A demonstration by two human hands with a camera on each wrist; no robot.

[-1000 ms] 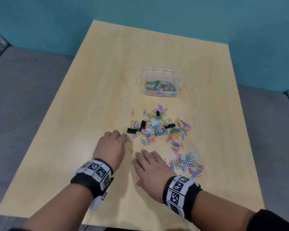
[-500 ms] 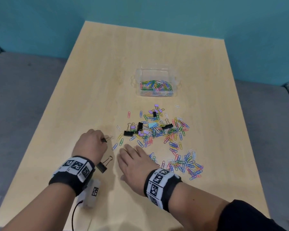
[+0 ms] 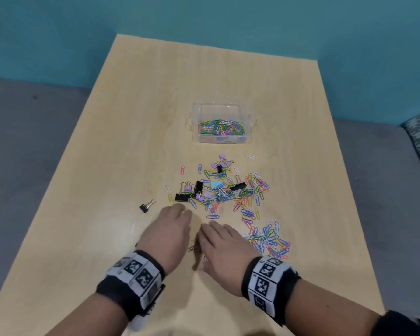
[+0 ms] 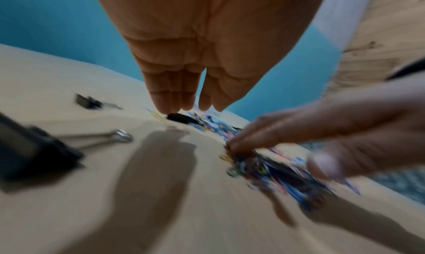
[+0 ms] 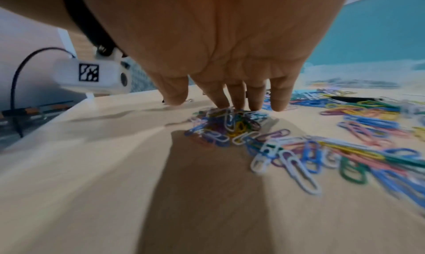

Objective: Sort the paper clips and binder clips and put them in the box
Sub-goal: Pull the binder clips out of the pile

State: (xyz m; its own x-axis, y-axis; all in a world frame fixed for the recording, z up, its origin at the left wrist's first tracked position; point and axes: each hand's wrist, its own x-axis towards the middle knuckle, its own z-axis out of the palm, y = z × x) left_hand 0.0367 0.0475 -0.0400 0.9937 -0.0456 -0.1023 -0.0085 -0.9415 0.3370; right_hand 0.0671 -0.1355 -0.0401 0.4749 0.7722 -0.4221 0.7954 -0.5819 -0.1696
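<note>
A: Writing anywhere?
B: None readable, only black-and-white marker squares on both wristbands.
A: Hands?
B: Left hand (image 3: 171,232) hovers palm down, fingers straight and together, holding nothing, near a black binder clip (image 3: 182,197). Right hand (image 3: 222,248) presses straight fingers on a heap of paper clips (image 5: 226,126).
A: Box?
B: Clear box (image 3: 249,117) sits far on the wooden worktop (image 3: 131,117), paper clips inside; teal wall behind.

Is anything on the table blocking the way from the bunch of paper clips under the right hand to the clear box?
Yes. The scattered pile of paper clips and binder clips lies on the table between the right hand and the clear box. Nothing upright stands there, so lifting the bunch over it looks feasible.
</note>
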